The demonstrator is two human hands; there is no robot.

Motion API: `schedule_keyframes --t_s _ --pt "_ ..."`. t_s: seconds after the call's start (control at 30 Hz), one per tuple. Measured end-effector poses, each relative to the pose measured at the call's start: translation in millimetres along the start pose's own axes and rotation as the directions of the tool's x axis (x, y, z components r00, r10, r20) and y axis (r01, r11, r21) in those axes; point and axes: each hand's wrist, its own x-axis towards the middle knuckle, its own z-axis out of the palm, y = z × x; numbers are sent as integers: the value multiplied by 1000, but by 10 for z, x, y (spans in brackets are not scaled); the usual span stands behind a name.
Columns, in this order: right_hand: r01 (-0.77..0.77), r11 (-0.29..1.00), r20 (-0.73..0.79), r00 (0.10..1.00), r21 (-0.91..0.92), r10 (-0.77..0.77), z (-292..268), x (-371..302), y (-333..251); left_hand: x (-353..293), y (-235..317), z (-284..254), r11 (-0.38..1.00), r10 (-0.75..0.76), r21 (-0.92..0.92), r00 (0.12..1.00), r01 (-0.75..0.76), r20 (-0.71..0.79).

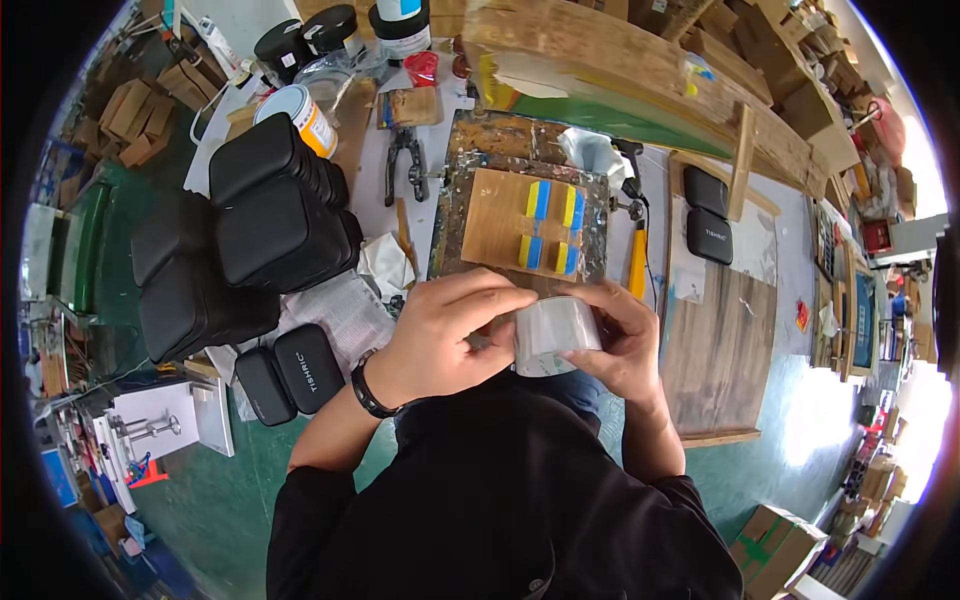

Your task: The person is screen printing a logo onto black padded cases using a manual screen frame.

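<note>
Fingers of right hand closed round translucent roll, on near side of wooden board; left hand fingers parted at roll's left edge. Judged step: handling roll's edge. Next calls for steady right hold, fine left pinch.

This looks like a workshop: a paint-stained board serves as landmark, with a black hand tool and stacked black cases to its left, tubs beyond it, cardboard boxes far right.
</note>
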Motion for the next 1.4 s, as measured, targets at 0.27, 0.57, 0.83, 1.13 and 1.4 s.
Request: schedule_keyframes --t_s 0.27,0.57,0.83,1.13,1.4 --pt "-109 982 -4 994 -151 110 -102 -56 -101 13 -86 54 951 185 246 982 -188 34" --pt "-233 972 -13 972 34 234 -191 -44 46 89 49 7 926 203 256 938 -277 281" --pt "-390 895 123 920 216 371 -282 46 103 79 97 170 969 24 -246 998 -11 50" --pt "443 743 34 869 -502 -494 -20 42 -316 -15 231 325 835 -345 -516 914 194 -214" --pt "562 649 321 827 -513 -462 -85 -47 -359 31 303 -37 936 -311 -225 935 270 -171"
